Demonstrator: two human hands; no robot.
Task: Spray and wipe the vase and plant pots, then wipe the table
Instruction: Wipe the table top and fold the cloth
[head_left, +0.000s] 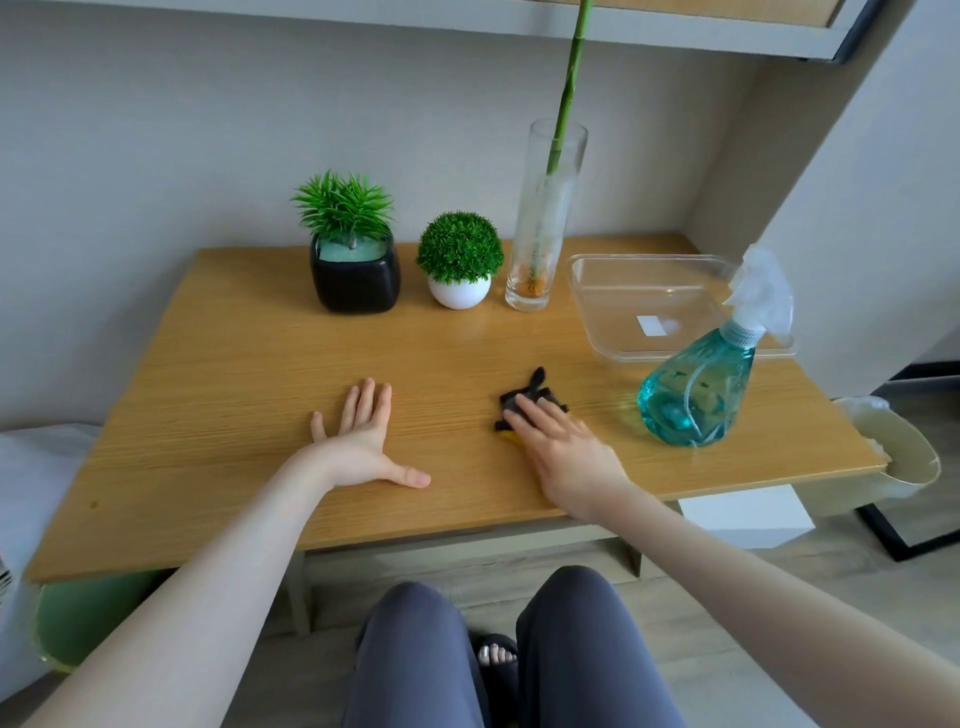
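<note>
On the wooden table (234, 374), my right hand (563, 447) presses flat on a dark cloth (535, 395) with a bit of yellow under the palm. My left hand (363, 436) lies flat on the tabletop, fingers spread, holding nothing. At the back stand a black square pot (356, 283) with a spiky green plant, a white round pot (460, 293) with a green ball plant, and a tall clear glass vase (543, 234) holding a green stem. A teal spray bottle (698, 389) stands to the right of the cloth.
A clear plastic tray (597, 291) sits at the back right, behind the spray bottle. A cream bin (904, 457) hangs off the table's right edge. A shelf runs overhead. My knees are below the front edge.
</note>
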